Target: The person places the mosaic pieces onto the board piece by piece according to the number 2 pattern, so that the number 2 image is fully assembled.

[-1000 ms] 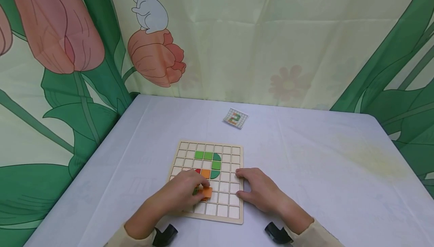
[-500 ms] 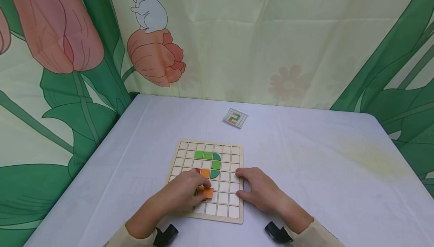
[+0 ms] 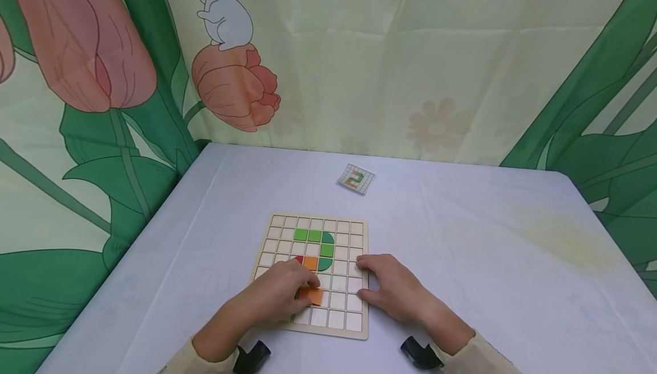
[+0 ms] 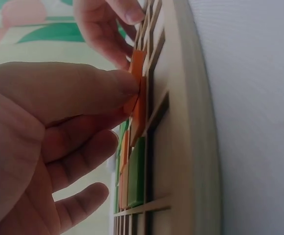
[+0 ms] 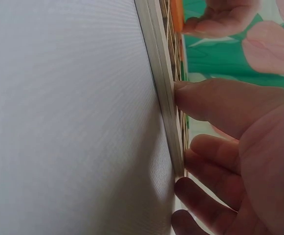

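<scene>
My left hand [image 3: 281, 285] is over the lower part of a square wooden grid board [image 3: 341, 333]. Its thumb and fingers pinch an orange square tile [image 3: 317, 296]. In the left wrist view this tile [image 4: 138, 61] stands slightly proud of the grid and overlaps a second orange tile [image 4: 140, 117], with a dark green tile [image 4: 138, 171] beside that one. My right hand [image 3: 392, 287] rests at the board's right edge, thumb and fingertips touching the rim [image 5: 167, 98]. Part of the bottom row of tiles is hidden under my left hand.
Higher on the board, light green squares [image 3: 315, 236], dark green rounded pieces [image 3: 325, 264], an orange square [image 3: 310, 263] and a partly covered red piece [image 3: 299, 259] form a curve. A small pattern card [image 3: 356, 178] lies behind the board on the white tablecloth [image 3: 462, 237].
The orange tile in my left hand has shifted slightly right and downward, and sits nearer the grid. My right hand has stayed at the board's edge.
</scene>
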Tool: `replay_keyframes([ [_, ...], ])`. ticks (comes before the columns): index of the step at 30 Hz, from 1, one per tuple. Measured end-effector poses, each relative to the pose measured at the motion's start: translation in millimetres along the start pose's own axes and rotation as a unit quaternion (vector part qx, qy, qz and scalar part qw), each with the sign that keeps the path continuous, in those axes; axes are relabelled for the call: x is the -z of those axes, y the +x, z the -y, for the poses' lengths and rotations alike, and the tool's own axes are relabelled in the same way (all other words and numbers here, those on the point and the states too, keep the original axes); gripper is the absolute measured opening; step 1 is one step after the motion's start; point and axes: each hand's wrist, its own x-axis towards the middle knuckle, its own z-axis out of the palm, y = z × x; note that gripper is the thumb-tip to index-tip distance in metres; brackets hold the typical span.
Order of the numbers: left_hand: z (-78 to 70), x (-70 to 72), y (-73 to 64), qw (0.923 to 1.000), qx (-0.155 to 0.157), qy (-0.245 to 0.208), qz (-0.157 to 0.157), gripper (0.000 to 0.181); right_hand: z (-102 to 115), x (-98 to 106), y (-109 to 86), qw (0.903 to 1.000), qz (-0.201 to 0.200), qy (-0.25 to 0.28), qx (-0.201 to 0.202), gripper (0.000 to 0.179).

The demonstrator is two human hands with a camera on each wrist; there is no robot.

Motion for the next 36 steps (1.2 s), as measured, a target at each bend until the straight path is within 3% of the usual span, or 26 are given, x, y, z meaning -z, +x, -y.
replay_keyframes([
  [16, -4.4, -6.7, 4.6, 0.9999, -0.011, -0.001, 0.006, 0.016, 0.5, 1.1, -0.6, 1.0000, 0.005, 0.007, 0.001, 0.047],
  [26, -6.4, -8.7, 6.5, 0.9986, -0.051, 0.009, -0.015, 0.014, 1.9, 0.7, -1.1, 1.0000, 0.005, 0.007, -0.003, 0.047],
  [36, -6.2, -7.1, 4.2, 0.9993, -0.021, 0.031, -0.005, 0.014, 1.6, 1.6, -1.1, 0.9999, 0.005, 0.009, 0.004, 0.046],
])
